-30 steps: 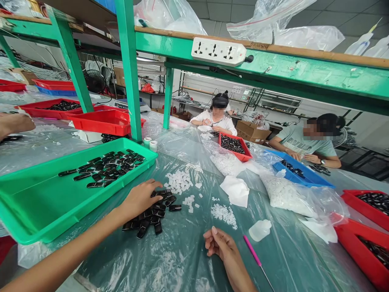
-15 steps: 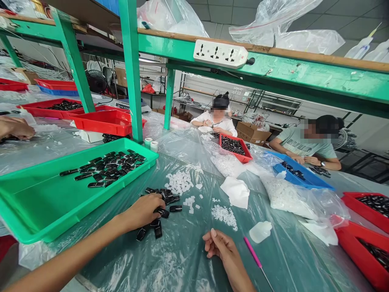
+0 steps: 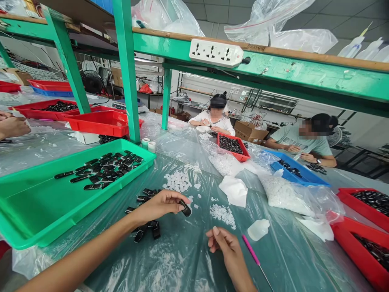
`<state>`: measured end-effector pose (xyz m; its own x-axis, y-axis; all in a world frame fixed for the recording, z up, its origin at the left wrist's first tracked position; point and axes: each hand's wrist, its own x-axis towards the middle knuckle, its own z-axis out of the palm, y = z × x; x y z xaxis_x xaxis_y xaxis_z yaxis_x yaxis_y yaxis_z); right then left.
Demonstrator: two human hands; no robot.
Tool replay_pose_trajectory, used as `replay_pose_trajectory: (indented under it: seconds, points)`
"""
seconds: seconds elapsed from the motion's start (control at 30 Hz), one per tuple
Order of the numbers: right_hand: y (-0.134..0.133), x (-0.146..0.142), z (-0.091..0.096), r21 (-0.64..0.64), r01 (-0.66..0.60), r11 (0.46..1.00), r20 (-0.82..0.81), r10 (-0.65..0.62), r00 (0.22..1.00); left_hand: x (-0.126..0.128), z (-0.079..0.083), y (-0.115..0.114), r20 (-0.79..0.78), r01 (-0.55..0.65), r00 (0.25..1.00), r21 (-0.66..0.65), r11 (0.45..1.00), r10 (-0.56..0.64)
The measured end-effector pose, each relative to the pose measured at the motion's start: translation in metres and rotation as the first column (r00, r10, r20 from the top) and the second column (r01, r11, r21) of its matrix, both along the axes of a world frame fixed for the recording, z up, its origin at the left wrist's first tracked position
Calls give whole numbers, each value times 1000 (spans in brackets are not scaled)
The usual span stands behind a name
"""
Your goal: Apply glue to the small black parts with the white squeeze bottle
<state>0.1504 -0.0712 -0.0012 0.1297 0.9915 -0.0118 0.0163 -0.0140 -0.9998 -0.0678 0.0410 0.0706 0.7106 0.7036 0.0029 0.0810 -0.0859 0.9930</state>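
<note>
My left hand (image 3: 161,205) is lifted just off the plastic-covered table and pinches one small black part (image 3: 185,209) between thumb and fingers. Under and behind it lies a loose pile of the same black parts (image 3: 148,229). My right hand (image 3: 226,247) rests on the table nearer to me, fingers curled in a pinch; what they hold is too small to see. Small white plastic pieces (image 3: 179,181) lie in heaps just beyond both hands. A pink-handled pick (image 3: 252,253) lies right of my right hand.
A green tray (image 3: 36,207) with several black parts sits at the left. A small white bottle (image 3: 259,229), white cloth (image 3: 234,190) and bags of white pieces (image 3: 282,194) lie right. Red trays (image 3: 358,247) stand at the right edge. Two people work across the table; another person's hand (image 3: 12,126) shows far left.
My left hand has come off the pile of black parts and moved right toward my right hand with one black part in its fingers. My right hand has barely moved.
</note>
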Motion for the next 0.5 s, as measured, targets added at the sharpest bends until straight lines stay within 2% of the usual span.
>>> replay_pose_trajectory:
  seconds: [0.07,0.13,0.23,0.3,0.37,0.4,0.47,0.5]
  points:
    - [-3,9,6,111,124,986,140,-139,980,2,1,-1,28,4,1000,-64,998,-2]
    - [-7,23,15,226,256,940,281,-314,907,5,0,-1,46,3,999,-108,994,2]
    - [-9,52,32,356,431,829,426,-555,715,10,-6,-1,68,-13,997,-167,986,25]
    - [-10,73,44,378,547,747,496,-662,561,16,-12,-2,99,-48,993,-220,974,71]
    - [-11,96,52,326,633,702,605,-669,432,24,-18,-3,115,-92,985,-299,950,132]
    - [-12,108,55,282,653,703,678,-627,382,27,-22,-5,116,-115,980,-342,933,163]
    - [-16,132,55,170,675,718,803,-497,327,35,-28,-8,108,-157,970,-413,897,219]
    - [-18,142,52,124,671,731,832,-445,331,38,-31,-10,109,-170,964,-444,880,242]
